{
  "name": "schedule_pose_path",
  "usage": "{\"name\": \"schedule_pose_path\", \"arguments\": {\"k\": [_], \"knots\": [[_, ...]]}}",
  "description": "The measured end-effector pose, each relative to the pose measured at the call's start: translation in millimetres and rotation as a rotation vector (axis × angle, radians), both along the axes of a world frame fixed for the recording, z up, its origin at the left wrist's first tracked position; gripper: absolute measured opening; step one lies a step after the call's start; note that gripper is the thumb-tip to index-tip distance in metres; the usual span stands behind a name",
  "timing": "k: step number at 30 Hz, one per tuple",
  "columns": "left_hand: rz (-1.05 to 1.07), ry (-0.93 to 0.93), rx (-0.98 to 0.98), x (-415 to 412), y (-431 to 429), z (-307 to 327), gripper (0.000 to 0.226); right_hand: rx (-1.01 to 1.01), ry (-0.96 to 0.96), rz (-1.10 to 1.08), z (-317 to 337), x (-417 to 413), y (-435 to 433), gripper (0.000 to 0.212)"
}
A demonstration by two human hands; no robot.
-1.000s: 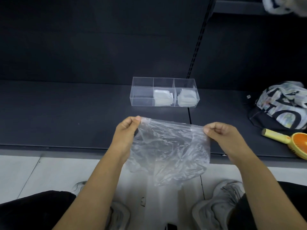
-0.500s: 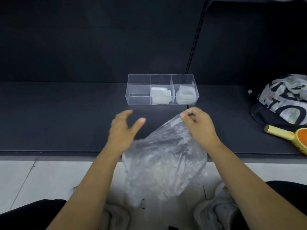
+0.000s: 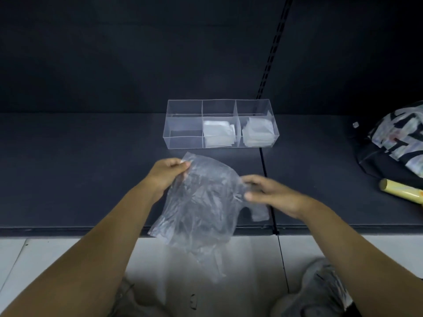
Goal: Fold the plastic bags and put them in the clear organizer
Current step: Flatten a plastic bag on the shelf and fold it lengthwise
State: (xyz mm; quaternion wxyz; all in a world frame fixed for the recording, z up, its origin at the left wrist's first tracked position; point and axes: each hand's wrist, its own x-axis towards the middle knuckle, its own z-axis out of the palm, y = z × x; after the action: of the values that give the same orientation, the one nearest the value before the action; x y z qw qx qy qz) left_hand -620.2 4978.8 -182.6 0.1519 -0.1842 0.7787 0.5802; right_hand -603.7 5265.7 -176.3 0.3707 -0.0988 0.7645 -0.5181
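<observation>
Left hand (image 3: 168, 173) pinches the top-left corner of the plastic bag (image 3: 201, 209), thumb and fingers curled on it. Right hand (image 3: 274, 194) is at the bag's right edge, motion-blurred. Fingers look fairly straight; can't tell if I actually have hold. Bag hangs crumpled over the shelf (image 3: 91, 168) front lip, lower tail hard to make out against the floor. Clear organizer (image 3: 184, 143) sits behind it, folded bags (image 3: 217, 133) in the middle and right cells. Yellow handle (image 3: 400, 191) is cut off at the right edge.
</observation>
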Motion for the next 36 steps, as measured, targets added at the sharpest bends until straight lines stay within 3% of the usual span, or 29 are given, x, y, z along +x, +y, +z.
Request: {"name": "schedule_pose_path", "arguments": {"k": [4, 10, 14, 18, 21, 23, 27, 32, 34, 36], "knots": [[0.166, -0.059, 0.042, -5.8, -9.9, -15.6, 0.022, 0.233, 0.088, 0.124, -26.5, -0.1, -23.7, 0.041], [0.279, -0.062, 0.026, -11.5, -18.7, -28.2, 0.025, 0.260, 0.192, -0.072, -34.0, 10.5, -20.2, 0.054], [0.287, -0.063, 0.028, -12.8, -20.5, -30.2, 0.021, 0.340, 0.348, -0.177, -50.1, 21.0, -22.1, 0.021], [0.365, -0.083, 0.028, -14.6, -30.9, -32.3, 0.023, 0.209, 0.098, -0.104, -33.8, 4.1, -1.8, 0.010], [0.415, -0.097, -0.051, -16.9, -46.3, -34.9, 0.038, 0.221, 0.014, -0.042, -12.2, -13.9, 20.3, 0.037], [0.383, -0.105, -0.044, -18.3, -49.8, -36.1, 0.039, 0.185, 0.008, -0.241, -7.8, -27.1, 28.0, 0.041], [0.415, -0.102, -0.002, -25.0, -44.6, -32.5, 0.031, 0.086, 0.092, -0.589, -7.9, -58.8, 21.5, 0.012], [0.537, -0.117, 0.057, -22.3, -45.2, -22.3, 0.014, 0.108, 0.210, -0.992, -9.0, -72.3, 20.2, 0.011], [0.530, -0.170, 0.107, -9.8, -46.9, -19.1, 0.018, 0.136, 0.217, -0.895, -8.3, -54.8, 17.7, 0.005], [0.496, -0.222, 0.148, 9.3, -50.2, -18.3, 0.022, 0.145, 0.185, -0.643, -8.2, -24.2, 12.9, 0.005]]}}
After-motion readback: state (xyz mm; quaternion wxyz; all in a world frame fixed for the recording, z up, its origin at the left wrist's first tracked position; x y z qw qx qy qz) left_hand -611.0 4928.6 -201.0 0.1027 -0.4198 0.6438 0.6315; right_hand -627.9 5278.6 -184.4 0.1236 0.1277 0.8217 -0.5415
